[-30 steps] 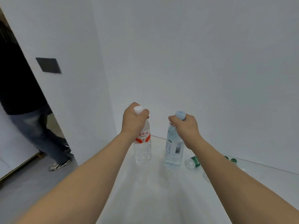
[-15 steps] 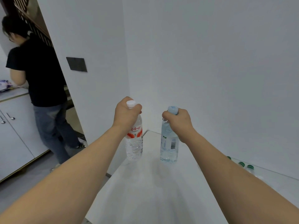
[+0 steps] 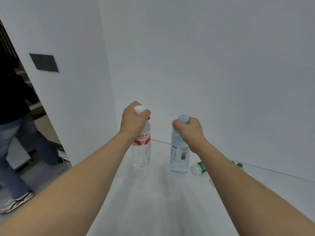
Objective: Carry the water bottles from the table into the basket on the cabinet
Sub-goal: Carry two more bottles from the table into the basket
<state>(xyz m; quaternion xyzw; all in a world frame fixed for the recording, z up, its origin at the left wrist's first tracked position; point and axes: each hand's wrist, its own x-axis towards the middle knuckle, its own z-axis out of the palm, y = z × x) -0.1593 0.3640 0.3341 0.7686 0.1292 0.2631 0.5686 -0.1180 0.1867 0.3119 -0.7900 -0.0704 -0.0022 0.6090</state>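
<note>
My left hand (image 3: 133,119) grips the neck of an upright clear bottle with a red-and-white label and white cap (image 3: 141,149). A second upright clear bottle, with a pale blue cap and a barcode label (image 3: 179,156), is held at the neck by my right hand (image 3: 188,129). Both bottles are over the white table (image 3: 153,201); I cannot tell whether their bases touch it. A green-labelled bottle (image 3: 198,167) lies on its side behind my right forearm. No basket or cabinet is in view.
White walls close the table's far side and left corner. More green-capped bottles (image 3: 239,165) show past my right arm. Another person in jeans and sneakers (image 3: 15,150) stands on the floor at the left, beside the wall with a dark panel (image 3: 44,63).
The view swung left and then back right. Both hands have kept their grip on the two bottles over the table. The person at the left has shifted position.
</note>
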